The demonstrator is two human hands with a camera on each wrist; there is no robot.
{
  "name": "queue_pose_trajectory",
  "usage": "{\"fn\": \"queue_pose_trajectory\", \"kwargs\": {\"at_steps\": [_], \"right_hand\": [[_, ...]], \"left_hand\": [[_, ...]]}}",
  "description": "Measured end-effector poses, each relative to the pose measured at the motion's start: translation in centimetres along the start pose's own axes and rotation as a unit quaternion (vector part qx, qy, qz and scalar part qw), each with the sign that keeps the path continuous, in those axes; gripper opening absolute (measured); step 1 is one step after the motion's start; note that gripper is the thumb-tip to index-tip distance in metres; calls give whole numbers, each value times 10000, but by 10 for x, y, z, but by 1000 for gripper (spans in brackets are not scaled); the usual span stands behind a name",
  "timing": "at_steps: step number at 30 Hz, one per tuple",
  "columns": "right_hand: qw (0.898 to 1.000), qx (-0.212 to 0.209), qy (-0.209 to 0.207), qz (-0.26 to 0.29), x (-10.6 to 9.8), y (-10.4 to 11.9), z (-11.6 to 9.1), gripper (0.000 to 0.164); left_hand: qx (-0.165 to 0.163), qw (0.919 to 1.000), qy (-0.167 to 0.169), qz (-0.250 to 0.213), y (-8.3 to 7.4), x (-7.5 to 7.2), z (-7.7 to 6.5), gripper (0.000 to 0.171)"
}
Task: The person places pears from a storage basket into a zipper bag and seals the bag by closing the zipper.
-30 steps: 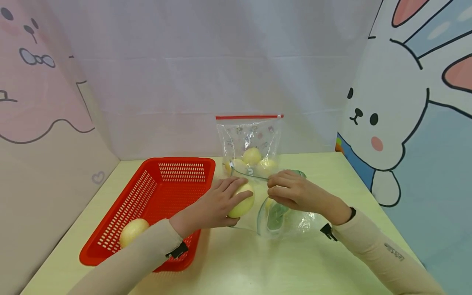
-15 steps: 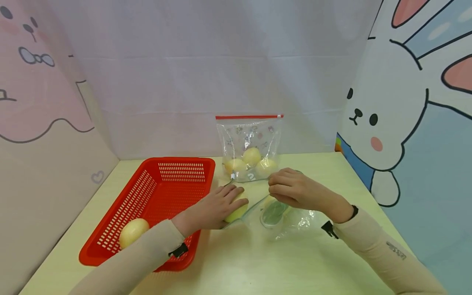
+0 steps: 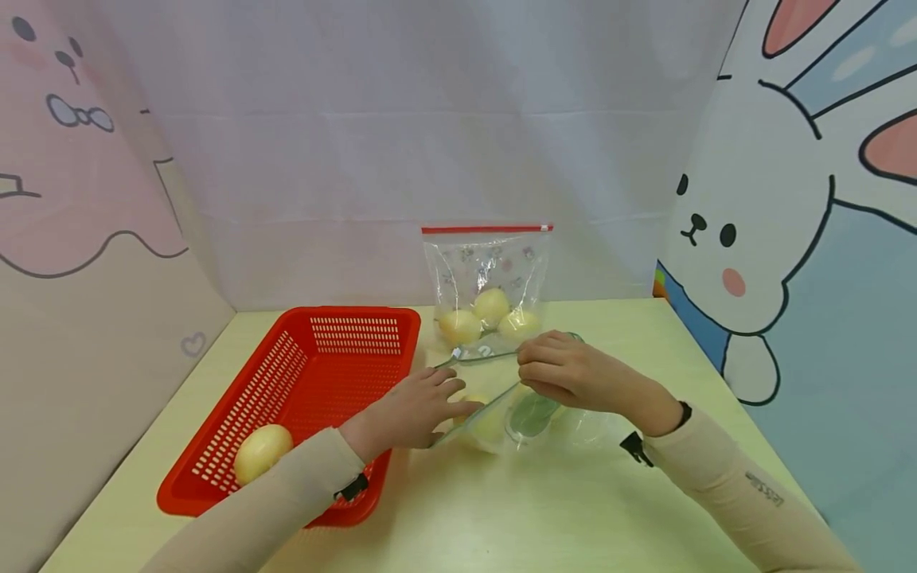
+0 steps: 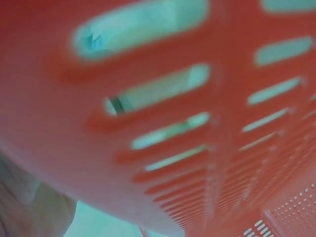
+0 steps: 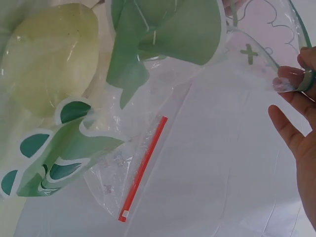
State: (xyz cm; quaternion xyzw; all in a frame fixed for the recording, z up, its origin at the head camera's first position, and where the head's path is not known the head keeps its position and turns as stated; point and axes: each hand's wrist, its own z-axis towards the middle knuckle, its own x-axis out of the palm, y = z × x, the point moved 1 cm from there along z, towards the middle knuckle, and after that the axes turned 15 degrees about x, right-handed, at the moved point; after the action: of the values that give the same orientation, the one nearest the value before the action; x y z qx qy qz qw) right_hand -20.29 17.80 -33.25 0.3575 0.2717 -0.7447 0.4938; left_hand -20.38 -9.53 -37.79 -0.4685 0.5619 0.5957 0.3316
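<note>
My left hand [image 3: 411,410] is at the mouth of a clear zip bag with green prints [image 3: 530,414], its fingers spread and apart from any grip. Just past its fingertips a pale yellow round fruit [image 3: 487,426] shows through the plastic. My right hand [image 3: 569,370] pinches the bag's green-edged rim and holds the mouth up. In the right wrist view the right hand [image 5: 301,113] has thumb and fingers on that rim, and a speckled fruit [image 5: 52,59] lies in the bag. The left wrist view shows only part of the left hand [image 4: 37,207], low at the left.
Left of the bag stands a red slotted basket [image 3: 344,382] with one yellow fruit [image 3: 263,454] in it; its wall fills the left wrist view. Behind, a second clear bag with a red zip [image 3: 487,229] stands upright, holding 3 yellow fruits [image 3: 491,308].
My left hand has moved the fruit it held down into the green-edged bag and loosened its fingers from it. The right hand keeps its hold on the rim with little movement.
</note>
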Motion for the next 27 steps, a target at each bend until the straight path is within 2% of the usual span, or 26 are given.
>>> {"fn": "queue_pose_trajectory", "kwargs": {"at_steps": [4,10,16,27], "right_hand": [[10000,18,-50,-17,0,0,-1,29],[9997,206,-84,55,-2,1,-2,28],[9996,234,-58,111,-1,1,-3,22],[9998,216,-25,36,1,2,-3,24]], "left_hand": [[-35,9999,63,105,1,-1,-1,63],[-106,9998,-102,112,4,-7,-1,71],[-92,9999,-132,-20,4,-8,-1,72],[-33,9991,-315,-299,2,-12,-3,73]]}}
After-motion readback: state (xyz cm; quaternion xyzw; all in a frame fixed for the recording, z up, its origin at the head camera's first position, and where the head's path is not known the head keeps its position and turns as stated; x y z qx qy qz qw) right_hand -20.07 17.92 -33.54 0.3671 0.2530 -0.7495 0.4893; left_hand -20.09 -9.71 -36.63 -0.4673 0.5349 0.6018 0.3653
